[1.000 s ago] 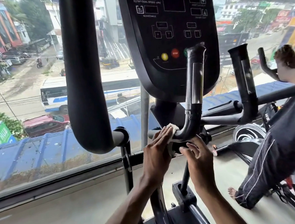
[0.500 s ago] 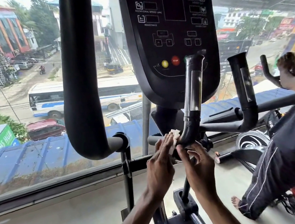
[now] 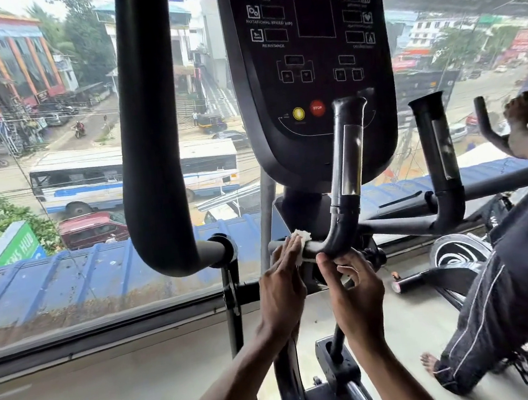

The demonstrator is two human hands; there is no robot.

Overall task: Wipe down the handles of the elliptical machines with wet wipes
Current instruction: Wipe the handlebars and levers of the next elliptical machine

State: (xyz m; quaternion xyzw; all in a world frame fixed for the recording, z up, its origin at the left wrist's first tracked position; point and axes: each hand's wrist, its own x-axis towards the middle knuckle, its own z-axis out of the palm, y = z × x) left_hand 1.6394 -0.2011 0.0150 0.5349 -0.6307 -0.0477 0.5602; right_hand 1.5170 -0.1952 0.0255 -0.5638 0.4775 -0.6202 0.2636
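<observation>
Wet wipe [image 3: 301, 243], a small white wad, sits on the horizontal bar at the foot of the fixed handle [image 3: 348, 157], pressed there under the flat, straight fingers of the left hand [image 3: 282, 283]. The right hand [image 3: 355, 288] grips the bend of that same handle from below, thumb up against the elbow, fingers curled under. By my reading the job is early on this machine. The wipe covers only the lowest stretch, and the upright grip with its metal strip, the second fixed handle [image 3: 438, 153] and the thick swing-arm handle [image 3: 149, 130] look yet to be done, though nothing shows whether any is already clean. The console [image 3: 306, 63] hangs above. Beyond a wide window [image 3: 61, 223] lies a street with a bus [image 3: 106, 181]; the floor [image 3: 96, 383] is plain grey, and another person [image 3: 512, 286] exercises just to the right
</observation>
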